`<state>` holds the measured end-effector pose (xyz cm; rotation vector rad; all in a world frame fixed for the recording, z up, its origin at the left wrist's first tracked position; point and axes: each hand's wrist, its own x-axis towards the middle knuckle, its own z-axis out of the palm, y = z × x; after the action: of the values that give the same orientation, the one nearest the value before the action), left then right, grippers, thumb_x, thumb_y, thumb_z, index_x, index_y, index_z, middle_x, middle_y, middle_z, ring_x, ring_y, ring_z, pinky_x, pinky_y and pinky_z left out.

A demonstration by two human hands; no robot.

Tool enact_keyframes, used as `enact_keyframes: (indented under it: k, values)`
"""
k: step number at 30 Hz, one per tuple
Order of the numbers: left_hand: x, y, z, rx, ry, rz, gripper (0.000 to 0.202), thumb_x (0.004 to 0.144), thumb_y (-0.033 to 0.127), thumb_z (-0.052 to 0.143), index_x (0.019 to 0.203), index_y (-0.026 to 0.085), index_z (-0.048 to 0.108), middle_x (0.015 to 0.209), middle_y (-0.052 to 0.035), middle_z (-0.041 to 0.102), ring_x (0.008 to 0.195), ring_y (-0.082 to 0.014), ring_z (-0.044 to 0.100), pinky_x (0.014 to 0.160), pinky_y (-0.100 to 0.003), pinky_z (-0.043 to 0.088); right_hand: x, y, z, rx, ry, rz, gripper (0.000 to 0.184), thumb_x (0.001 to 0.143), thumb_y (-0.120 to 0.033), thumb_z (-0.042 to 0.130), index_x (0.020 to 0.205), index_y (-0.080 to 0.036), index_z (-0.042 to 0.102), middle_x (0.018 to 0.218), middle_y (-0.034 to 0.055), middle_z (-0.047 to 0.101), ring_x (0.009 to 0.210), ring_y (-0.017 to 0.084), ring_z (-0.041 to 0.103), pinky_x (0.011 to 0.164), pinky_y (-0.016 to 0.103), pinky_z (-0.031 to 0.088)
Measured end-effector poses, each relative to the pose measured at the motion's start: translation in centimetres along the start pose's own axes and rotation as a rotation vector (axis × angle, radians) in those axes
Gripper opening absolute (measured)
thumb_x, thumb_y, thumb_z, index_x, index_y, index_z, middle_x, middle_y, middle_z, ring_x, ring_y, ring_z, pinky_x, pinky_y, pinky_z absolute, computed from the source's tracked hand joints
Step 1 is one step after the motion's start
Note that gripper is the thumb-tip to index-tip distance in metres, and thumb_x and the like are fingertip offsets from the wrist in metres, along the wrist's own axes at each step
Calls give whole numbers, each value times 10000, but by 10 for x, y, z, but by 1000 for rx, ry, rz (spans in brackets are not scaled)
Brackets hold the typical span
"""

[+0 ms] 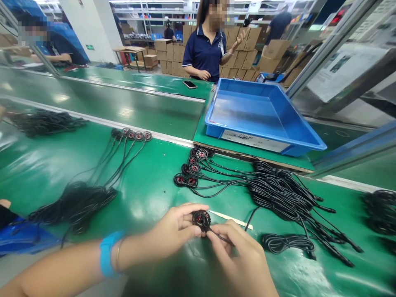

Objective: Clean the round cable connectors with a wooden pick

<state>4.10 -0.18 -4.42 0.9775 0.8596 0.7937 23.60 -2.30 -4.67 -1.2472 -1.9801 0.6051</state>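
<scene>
Between finger and thumb, my left hand (173,231) grips a round black part with red inside (201,220), holding it just above the bench. Its black cable (220,236) is pinched by the closed fingers of my right hand (236,255), close to the round part. Behind my fingers lies a thin cream-coloured stick or strip (230,218). Just right of my right hand a coiled black cable (287,242) rests on the green bench. Farther back sits a cluster of similar round parts (194,168), their cables running right into a big bundle (278,187).
A blue tray (262,142) stands on a raised board at the back right. More round parts (139,136) with cables (77,202) lie to the left. Across the line a person (206,51) stands near a phone (189,84). Metal posts (337,45) rise at the right.
</scene>
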Motion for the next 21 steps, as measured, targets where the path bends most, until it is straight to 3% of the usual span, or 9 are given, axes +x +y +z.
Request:
enact_keyframes:
  k: [4,8,13,16,21]
  values:
    - [0,3,1,87,-12,-2,450,841,169,655,1286,206,600,1281,-108,554,1033,-238,645,910,-384,515,-1,-1,1,-49,8,-9,105,941,-256,553,880,-224,631,660,-36,539,490,76,477,487,187,406]
    - [1,-2,1,32,-26,-45,432,830,140,664,1251,180,577,1059,-74,649,978,-212,650,890,-366,502,-3,2,7,-167,76,-124,96,938,-223,550,866,-198,609,679,-13,545,572,99,542,540,203,419]
    - [-1,-7,3,-43,-60,52,327,850,112,629,1129,211,490,1033,-30,591,903,-152,597,796,-291,472,-5,2,11,-191,120,-155,104,933,-221,567,838,-198,599,654,-17,542,565,102,541,551,211,415]
    - [-6,-5,3,85,-79,37,304,910,124,534,1180,220,433,960,-14,567,858,-146,565,789,-307,455,-7,2,14,-196,125,-167,85,931,-225,578,856,-201,610,664,-14,566,568,104,543,540,219,403]
    - [-13,-4,1,254,-101,85,198,968,178,439,1161,213,471,955,-14,531,831,-142,494,780,-302,427,-9,4,18,-197,137,-276,18,891,-202,630,880,-189,623,660,-11,588,563,110,538,538,233,407]
